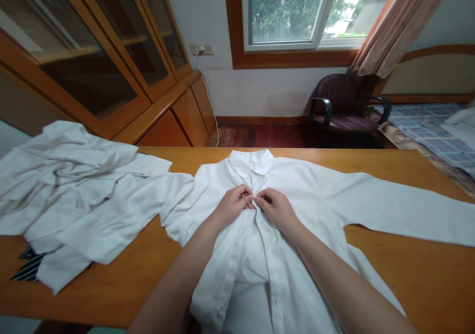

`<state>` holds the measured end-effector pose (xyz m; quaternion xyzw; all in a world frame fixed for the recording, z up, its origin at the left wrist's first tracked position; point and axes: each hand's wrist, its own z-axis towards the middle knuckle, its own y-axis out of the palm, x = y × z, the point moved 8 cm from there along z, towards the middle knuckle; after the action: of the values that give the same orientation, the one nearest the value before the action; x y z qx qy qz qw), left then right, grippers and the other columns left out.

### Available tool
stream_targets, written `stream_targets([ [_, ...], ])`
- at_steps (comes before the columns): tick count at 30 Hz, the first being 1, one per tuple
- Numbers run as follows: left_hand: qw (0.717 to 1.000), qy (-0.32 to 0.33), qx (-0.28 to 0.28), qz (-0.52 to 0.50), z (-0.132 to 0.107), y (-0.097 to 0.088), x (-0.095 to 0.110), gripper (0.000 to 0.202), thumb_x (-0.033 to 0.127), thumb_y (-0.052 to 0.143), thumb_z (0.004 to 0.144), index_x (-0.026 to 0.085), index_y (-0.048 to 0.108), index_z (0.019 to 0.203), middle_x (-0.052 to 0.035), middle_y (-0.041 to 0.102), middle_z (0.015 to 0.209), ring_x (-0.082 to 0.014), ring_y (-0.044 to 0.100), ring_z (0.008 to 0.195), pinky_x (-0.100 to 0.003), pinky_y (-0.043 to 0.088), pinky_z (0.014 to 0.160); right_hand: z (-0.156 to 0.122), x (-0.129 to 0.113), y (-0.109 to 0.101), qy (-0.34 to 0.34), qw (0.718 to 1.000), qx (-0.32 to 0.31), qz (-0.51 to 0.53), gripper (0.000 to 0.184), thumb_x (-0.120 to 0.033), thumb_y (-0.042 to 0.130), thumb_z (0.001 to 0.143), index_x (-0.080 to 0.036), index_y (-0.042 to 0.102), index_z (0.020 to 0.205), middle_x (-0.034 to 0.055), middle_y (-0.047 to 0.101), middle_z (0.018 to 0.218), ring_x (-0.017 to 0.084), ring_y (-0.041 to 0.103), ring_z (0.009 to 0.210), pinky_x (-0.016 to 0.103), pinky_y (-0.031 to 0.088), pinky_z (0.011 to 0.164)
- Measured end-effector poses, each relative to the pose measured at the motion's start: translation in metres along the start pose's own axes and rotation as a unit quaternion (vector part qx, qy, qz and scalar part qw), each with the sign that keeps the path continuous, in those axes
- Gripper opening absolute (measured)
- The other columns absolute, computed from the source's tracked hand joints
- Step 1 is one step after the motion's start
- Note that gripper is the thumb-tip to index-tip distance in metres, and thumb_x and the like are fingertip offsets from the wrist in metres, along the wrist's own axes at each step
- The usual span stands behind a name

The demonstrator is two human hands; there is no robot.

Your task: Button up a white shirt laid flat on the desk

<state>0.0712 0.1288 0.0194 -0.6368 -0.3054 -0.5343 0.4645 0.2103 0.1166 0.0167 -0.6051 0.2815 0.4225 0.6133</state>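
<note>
A white button-up shirt (311,195) lies face up on the wooden table (408,269), collar (251,162) toward the far edge and sleeves spread to both sides. Its front edges meet near the chest and hang apart lower down, where small buttons show on the left-hand edge. My left hand (234,204) pinches the front placket just below the collar. Opposite it, my right hand (272,205) pinches the other side, fingertips almost touching those of the left. Whatever button sits between the fingertips is hidden.
A heap of white garments (70,185) covers the table's left end, partly under the shirt's sleeve. A dark striped cloth (28,268) pokes out beneath it. Beyond stand a glass-door cabinet (148,91), an office chair (337,101) and a bed (438,131).
</note>
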Motion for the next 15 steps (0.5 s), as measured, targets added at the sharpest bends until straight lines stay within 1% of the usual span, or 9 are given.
stream_targets([
  [8, 1.0, 0.0, 0.001, -0.002, 0.0011, 0.0004, -0.0012, 0.012, 0.028, 0.058, 0.089, 0.017, 0.057, 0.084, -0.0001, 0.065, 0.066, -0.0138, 0.061, 0.064, -0.023, 0.046, 0.063, 0.0002, 0.0026, 0.0018, -0.001, 1.0, -0.001, 0.001, 0.014, -0.028, 0.061, 0.088, -0.02, 0.067, 0.079, 0.0015, 0.066, 0.074, 0.016, 0.056, 0.069, 0.026, 0.039, 0.065],
  [15, 1.0, -0.006, 0.01, 0.019, 0.0017, -0.0008, -0.0036, 0.01, 0.025, 0.057, 0.089, 0.018, 0.057, 0.082, 0.0015, 0.063, 0.063, -0.0126, 0.059, 0.061, -0.022, 0.045, 0.063, -0.0005, 0.0025, 0.0007, 0.006, 1.0, 0.004, 0.006, 0.013, -0.028, 0.061, 0.088, -0.02, 0.067, 0.079, 0.001, 0.065, 0.071, 0.016, 0.056, 0.067, 0.027, 0.04, 0.065],
])
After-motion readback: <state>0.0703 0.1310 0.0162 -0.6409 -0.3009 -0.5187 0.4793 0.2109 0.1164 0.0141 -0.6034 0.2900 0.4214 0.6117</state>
